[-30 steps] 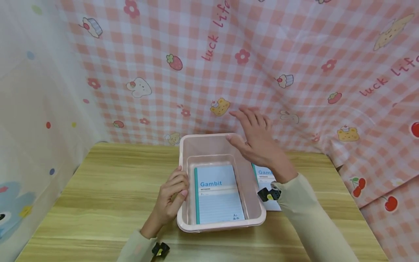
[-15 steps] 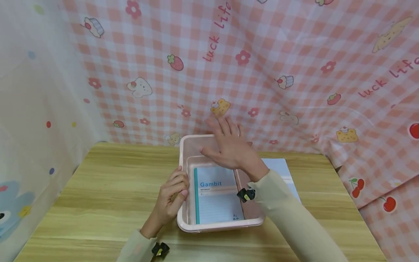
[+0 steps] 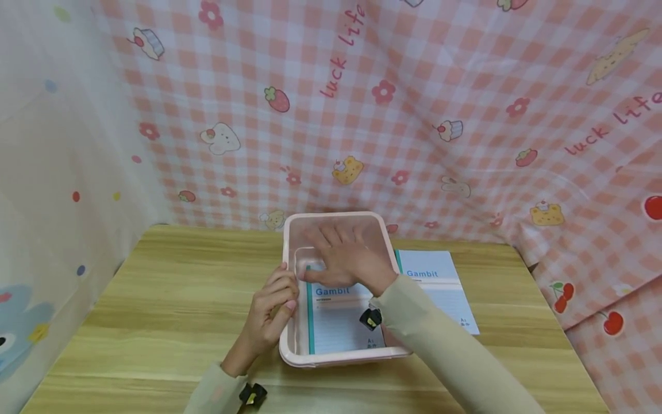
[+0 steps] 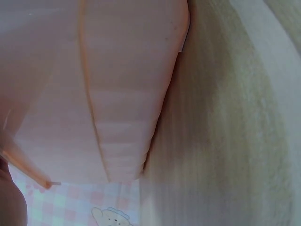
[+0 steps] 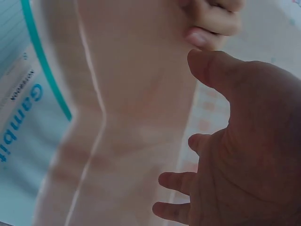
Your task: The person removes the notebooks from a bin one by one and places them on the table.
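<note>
A pale pink plastic storage bin (image 3: 336, 217) stands on the table. Inside it lies a blue Gambit notebook (image 3: 341, 330) with a green spine, partly covered by my right hand in the head view. My left hand (image 3: 272, 307) holds the bin's left rim, fingers over the edge. My right hand (image 3: 341, 259) hovers over the bin with its fingers spread and nothing in it. The right wrist view shows that palm, with the left hand's fingertips (image 5: 202, 37) at the rim beyond. A second Gambit notebook (image 3: 439, 293) lies flat beside the bin on the right.
The wood-grain table (image 3: 170, 299) ends at a pink checked cloth (image 3: 233, 190) right behind the bin. A white cloth (image 3: 72, 230) hangs along the left side. My right sleeve (image 3: 445, 339) crosses the bin's near right corner.
The right hand has swept left from the bin's right side to over its middle, uncovering the notebook on the table. The left hand and the bin have stayed put.
</note>
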`<action>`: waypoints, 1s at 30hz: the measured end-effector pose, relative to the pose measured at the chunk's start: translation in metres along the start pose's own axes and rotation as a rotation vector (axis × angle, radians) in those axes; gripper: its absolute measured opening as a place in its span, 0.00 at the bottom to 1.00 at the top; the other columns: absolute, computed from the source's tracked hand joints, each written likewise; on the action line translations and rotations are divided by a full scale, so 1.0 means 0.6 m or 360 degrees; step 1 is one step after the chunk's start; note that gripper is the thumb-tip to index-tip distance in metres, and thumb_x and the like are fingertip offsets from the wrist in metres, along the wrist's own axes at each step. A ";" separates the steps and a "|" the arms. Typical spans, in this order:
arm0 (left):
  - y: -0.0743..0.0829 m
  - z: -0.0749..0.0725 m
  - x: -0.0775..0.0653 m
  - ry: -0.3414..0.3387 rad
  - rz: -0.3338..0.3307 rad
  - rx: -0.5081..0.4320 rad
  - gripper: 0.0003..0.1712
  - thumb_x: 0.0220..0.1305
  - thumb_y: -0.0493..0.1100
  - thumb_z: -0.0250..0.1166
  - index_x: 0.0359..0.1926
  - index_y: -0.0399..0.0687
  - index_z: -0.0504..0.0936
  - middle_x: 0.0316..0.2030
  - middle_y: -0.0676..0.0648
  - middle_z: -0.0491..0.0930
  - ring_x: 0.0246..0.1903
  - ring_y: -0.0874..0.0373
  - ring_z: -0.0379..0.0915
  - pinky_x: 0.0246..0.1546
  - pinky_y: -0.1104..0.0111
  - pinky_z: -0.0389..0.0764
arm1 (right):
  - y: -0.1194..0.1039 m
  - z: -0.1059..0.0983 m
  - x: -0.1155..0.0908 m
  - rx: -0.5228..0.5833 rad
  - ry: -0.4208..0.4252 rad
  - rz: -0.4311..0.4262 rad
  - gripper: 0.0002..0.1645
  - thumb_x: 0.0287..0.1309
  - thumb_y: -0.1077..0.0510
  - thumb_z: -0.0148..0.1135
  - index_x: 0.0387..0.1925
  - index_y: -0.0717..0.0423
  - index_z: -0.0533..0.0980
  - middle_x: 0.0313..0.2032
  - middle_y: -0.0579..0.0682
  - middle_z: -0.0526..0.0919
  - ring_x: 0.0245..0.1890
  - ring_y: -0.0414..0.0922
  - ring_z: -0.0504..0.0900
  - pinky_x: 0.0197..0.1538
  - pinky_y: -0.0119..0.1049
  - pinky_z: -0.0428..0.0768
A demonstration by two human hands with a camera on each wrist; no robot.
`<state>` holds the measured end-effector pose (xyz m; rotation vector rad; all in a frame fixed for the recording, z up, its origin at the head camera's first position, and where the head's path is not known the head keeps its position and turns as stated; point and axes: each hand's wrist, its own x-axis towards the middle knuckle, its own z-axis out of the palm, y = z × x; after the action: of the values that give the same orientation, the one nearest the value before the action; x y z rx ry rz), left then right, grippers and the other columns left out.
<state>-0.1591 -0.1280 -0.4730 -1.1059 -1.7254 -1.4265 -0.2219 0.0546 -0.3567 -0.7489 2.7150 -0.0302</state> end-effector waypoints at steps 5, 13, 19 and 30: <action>-0.001 0.000 -0.003 0.0001 0.0001 -0.0001 0.14 0.52 0.25 0.53 0.19 0.47 0.70 0.27 0.45 0.74 0.45 0.50 0.72 0.77 0.56 0.57 | -0.006 0.019 0.022 0.0052 -0.0078 0.0095 0.55 0.64 0.22 0.46 0.82 0.33 0.38 0.83 0.51 0.41 0.83 0.58 0.37 0.79 0.66 0.40; -0.001 0.000 -0.002 0.0010 -0.0001 0.0002 0.13 0.51 0.24 0.53 0.20 0.46 0.71 0.28 0.45 0.75 0.45 0.50 0.72 0.77 0.57 0.57 | -0.003 0.034 0.053 0.0081 -0.0168 0.0189 0.54 0.63 0.21 0.47 0.82 0.32 0.40 0.83 0.50 0.44 0.83 0.55 0.40 0.81 0.61 0.42; -0.002 0.003 -0.001 0.0018 0.0016 -0.0008 0.13 0.53 0.25 0.53 0.20 0.46 0.71 0.28 0.46 0.74 0.44 0.50 0.71 0.76 0.56 0.58 | -0.002 0.054 0.071 -0.0021 -0.0169 0.0232 0.56 0.62 0.20 0.47 0.82 0.34 0.42 0.82 0.51 0.48 0.82 0.54 0.46 0.81 0.58 0.50; -0.001 0.006 -0.001 0.0035 0.0036 -0.0030 0.14 0.54 0.25 0.53 0.20 0.46 0.71 0.29 0.45 0.75 0.44 0.49 0.72 0.75 0.56 0.59 | 0.004 0.114 0.103 -0.0024 -0.0100 0.0194 0.56 0.60 0.22 0.55 0.81 0.35 0.46 0.79 0.52 0.53 0.81 0.54 0.51 0.79 0.58 0.54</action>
<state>-0.1592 -0.1244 -0.4745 -1.1122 -1.6822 -1.4386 -0.2517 0.0298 -0.4406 -0.5771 2.6980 0.0414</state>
